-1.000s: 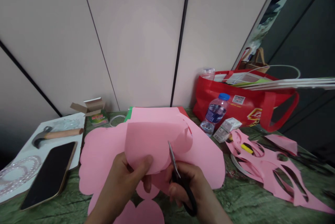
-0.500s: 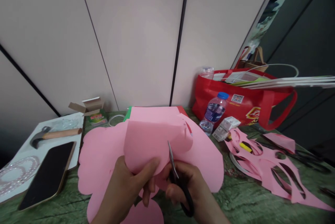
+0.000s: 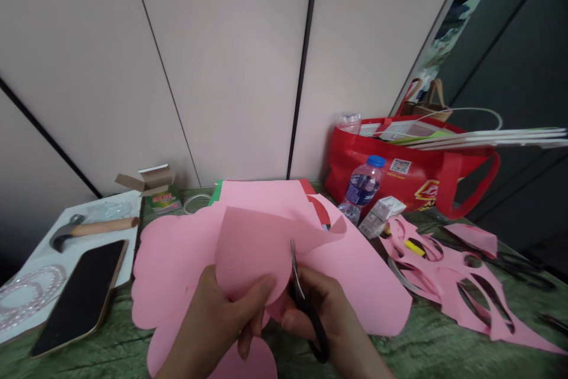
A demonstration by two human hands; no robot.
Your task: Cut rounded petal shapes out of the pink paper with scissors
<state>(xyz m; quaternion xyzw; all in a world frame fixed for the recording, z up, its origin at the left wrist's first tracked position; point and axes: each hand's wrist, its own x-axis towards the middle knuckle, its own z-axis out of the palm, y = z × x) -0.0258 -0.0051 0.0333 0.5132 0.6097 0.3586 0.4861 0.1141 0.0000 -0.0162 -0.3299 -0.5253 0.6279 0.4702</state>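
Observation:
My left hand (image 3: pixel 231 308) pinches a sheet of pink paper (image 3: pixel 252 246) between thumb and fingers, holding it up over the table. In my right hand (image 3: pixel 323 308) is a pair of scissors (image 3: pixel 316 323) with black handles, the fingers wrapped through them. The blades point away from me and lie at the right edge of the rounded part of the pink sheet. A curled strip (image 3: pixel 326 236) of the sheet sticks out to the right beyond the blades. Beneath both hands, large scalloped pink paper shapes (image 3: pixel 166 266) cover the middle of the table.
At left lie a phone (image 3: pixel 80 296), a hammer (image 3: pixel 95 226) and an opened small box (image 3: pixel 162 193). A red bag (image 3: pixel 408 172) stands at back right behind a water bottle (image 3: pixel 361 187). Pink paper scraps (image 3: pixel 457 284) and other black scissors (image 3: pixel 523 266) lie on the right.
The held pink sheet has turned slightly, and its right part now curls up into a thinner pointed strip. The scissors have shifted slightly right. A pink piece reaches farther right on the table.

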